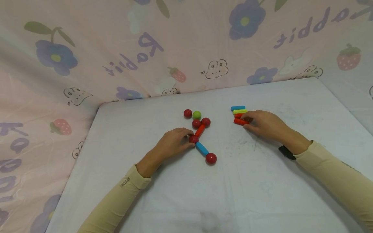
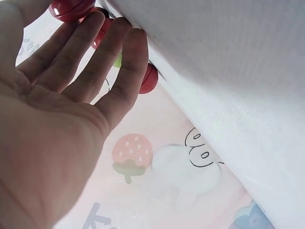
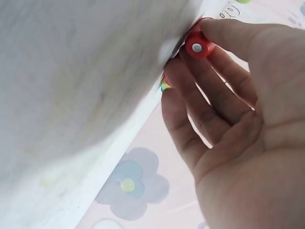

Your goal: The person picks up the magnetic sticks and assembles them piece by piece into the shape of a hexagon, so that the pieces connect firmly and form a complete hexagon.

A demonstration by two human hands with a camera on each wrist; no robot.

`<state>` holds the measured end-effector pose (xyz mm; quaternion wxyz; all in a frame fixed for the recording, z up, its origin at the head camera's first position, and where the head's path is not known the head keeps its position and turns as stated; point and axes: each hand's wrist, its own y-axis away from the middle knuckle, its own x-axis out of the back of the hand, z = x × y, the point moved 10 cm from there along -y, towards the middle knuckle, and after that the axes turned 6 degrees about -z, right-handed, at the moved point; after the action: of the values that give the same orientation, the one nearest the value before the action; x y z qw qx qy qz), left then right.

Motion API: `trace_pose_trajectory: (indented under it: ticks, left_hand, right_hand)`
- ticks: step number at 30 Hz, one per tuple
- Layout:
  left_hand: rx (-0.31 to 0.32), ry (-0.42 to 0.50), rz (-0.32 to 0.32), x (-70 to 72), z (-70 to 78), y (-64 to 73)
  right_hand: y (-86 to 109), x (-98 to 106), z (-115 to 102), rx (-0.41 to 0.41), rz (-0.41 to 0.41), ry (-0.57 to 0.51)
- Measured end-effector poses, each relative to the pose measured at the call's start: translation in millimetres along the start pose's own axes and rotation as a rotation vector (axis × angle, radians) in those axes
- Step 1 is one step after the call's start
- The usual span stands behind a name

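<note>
Just below the head view's centre, the left hand [image 1: 174,142] pinches a glossy red plastic-looking ball [image 1: 193,139], probably slippery, best gripped across its widest part. Right of centre, the right hand [image 1: 264,124] pinches a red plastic-looking rod [image 1: 240,121], likely light and stiff, best held mid-length

Muted light (quite soft) leaves broad shadows on the tabletop [image 3: 76,95].

Both arms [image 1: 119,197] reach forward, the left hand [image 1: 174,142] and right hand [image 1: 263,125] well apart, each with thumb opposing its fingers.
</note>
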<state>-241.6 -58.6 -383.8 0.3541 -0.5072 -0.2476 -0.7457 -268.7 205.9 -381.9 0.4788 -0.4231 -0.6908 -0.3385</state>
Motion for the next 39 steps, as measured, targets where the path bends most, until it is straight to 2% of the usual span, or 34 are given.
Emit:
trace_pose_trajectory:
  ticks: [9,22,39]
  left_hand:
    - [-0.009,0.013,-0.016,-0.7,0.2,0.4]
    - [-0.055,-0.008,0.008,2.8,5.0,0.8]
    - [-0.087,-0.012,-0.022,0.5,8.3,0.9]
  right_hand:
    - [1.4,4.4,-1.9,0.01,0.015,-0.025]
    - [1.8,6.9,1.7,0.008,0.034,-0.048]
    - [-0.5,5.9,-6.2,0.036,0.046,-0.042]
